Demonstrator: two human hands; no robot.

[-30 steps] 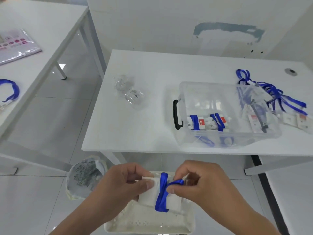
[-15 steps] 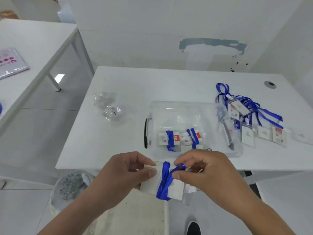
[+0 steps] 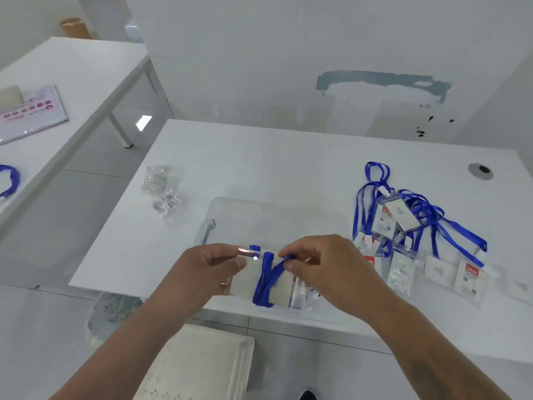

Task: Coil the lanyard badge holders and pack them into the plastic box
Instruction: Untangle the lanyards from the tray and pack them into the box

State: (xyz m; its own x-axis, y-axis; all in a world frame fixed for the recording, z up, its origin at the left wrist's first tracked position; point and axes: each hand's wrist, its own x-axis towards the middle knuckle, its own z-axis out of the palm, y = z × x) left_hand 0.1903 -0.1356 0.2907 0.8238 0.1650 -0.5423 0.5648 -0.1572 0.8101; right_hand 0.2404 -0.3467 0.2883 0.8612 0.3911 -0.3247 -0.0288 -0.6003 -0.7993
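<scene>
Here: badge holder [image 3: 245, 280] w/ blue lanyard [image 3: 266, 281] wrapped round it, held over desk's [image 3: 259, 157] near edge. Left hand [image 3: 202, 272] pinches card's left end; right hand [image 3: 326, 264] fingers pinch strap end. Plastic box [image 3: 277, 215] just behind. Loose lanyards pile [image 3: 409, 226] toward right edge.

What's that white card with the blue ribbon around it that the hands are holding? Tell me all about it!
It is a badge holder: a flat, pale card in a clear, shiny plastic sleeve. A blue lanyard is wrapped around its middle in several crossing turns. The left hand pinches its left end, and the right hand grips the strap's loose end at the upper right. It is held level in the air, in front of the clear plastic box.
</scene>
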